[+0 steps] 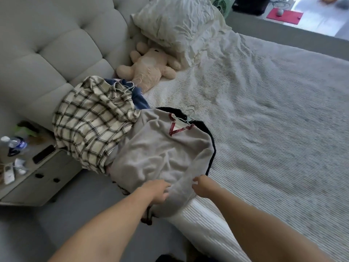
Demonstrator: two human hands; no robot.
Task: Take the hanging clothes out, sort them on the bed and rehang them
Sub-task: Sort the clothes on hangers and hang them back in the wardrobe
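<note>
Lengthwise, grey sweater (162,154), collar away.

Pillow (177,21), cream, crumpled, leaning at head end against tufted grey headboard (47,53). Teddy (149,67), beige, lying just below pillow, touching it. Nightstand (35,176), left of frame: phone (43,154) dark, flat near right edge; water bottle (13,142) on its side further left; small white items at front, unclear. Red mat (284,16) on far surface, top right.
</note>
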